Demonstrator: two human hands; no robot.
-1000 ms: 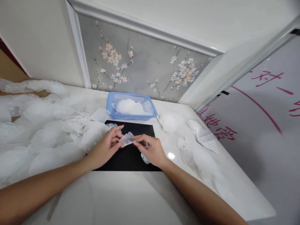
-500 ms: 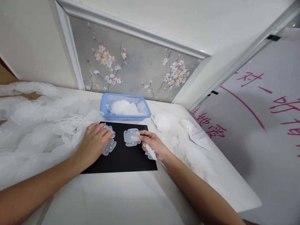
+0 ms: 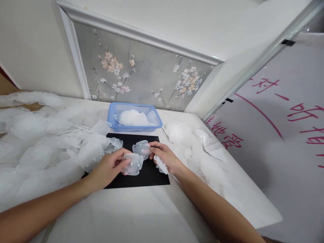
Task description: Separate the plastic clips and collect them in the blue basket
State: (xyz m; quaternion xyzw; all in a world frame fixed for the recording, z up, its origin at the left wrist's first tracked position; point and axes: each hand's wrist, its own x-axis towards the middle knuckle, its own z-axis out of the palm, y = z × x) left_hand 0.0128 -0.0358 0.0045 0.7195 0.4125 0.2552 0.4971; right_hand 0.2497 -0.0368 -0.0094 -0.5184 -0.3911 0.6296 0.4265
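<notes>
In the head view, a blue basket (image 3: 134, 129) stands beyond the left hand (image 3: 107, 168), a heap of translucent pieces (image 3: 32, 125) crowds that hand's outer side, and a black mat (image 3: 149, 177) lies below it. The left hand pinches a translucent plate (image 3: 134, 164). Just beyond that plate, the right hand (image 3: 168, 158) pinches a second plate (image 3: 140, 148), with more pieces (image 3: 162, 164) clasped within the same grip.
</notes>
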